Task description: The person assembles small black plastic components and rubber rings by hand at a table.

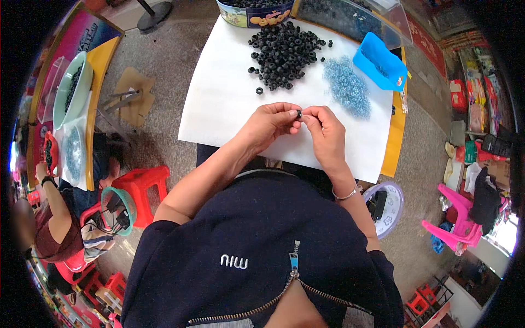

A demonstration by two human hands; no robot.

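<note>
My left hand pinches a small black ring-shaped piece between thumb and fingertips, over the near part of a white sheet. Fingertips of my right hand meet the same piece from the other side; whether they hold something tiny as well is too small to tell. Just beyond my hands lies a heap of black ring-shaped pieces, with one loose piece at its near edge. To the right spreads a pile of small clear-blue pieces.
A blue plastic tray stands at the far right of the sheet. Behind the heap are a round tin and a clear box. At left, another person sits at a table beside a pale green basin. A red stool stands between.
</note>
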